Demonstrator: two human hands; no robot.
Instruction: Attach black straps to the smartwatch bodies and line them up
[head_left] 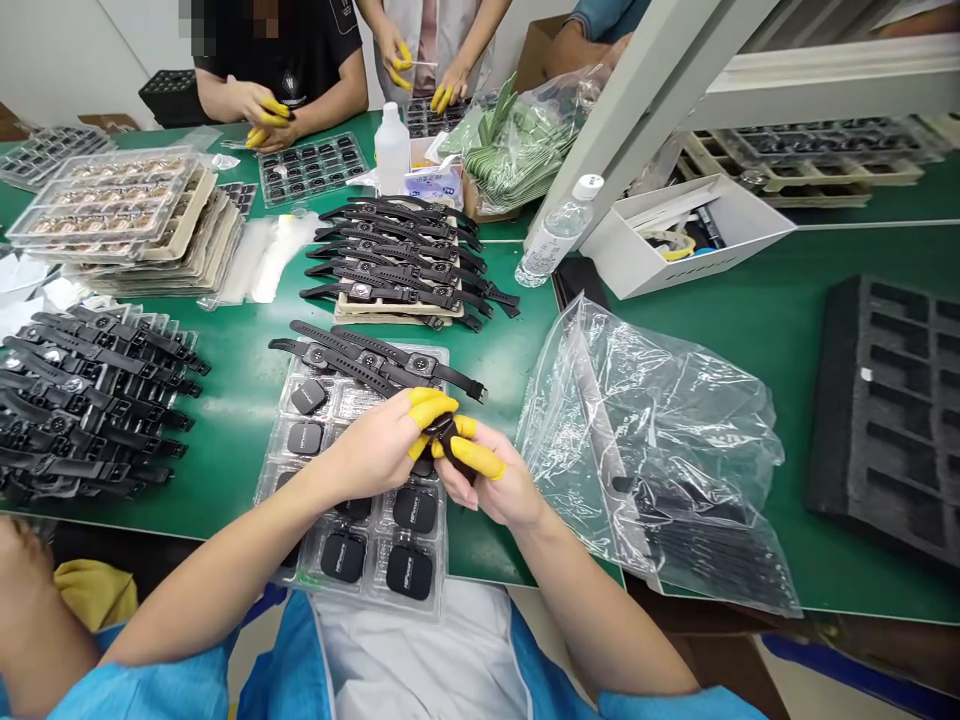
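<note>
My left hand (386, 440) and my right hand (491, 465), with yellow finger cots on several fingertips, meet above a clear plastic tray. Between them they grip a small black smartwatch (441, 427); a dark strap (459, 458) runs down into my right fingers. Part of the watch is hidden by the fingers. Beneath, the clear tray (444, 535) bears square black watch bodies (409, 572) with white print in its pockets. Across its far end lie three strapped watches (369, 362), backs up.
Stacked strapped watches stand ahead (397, 262) and at left (82, 400). On the right are a plastic bag of black straps (712, 530), a black foam tray (900, 400), a white box (705, 265) and a water bottle (559, 230). Co-workers with yellow finger cots (270, 110) sit opposite.
</note>
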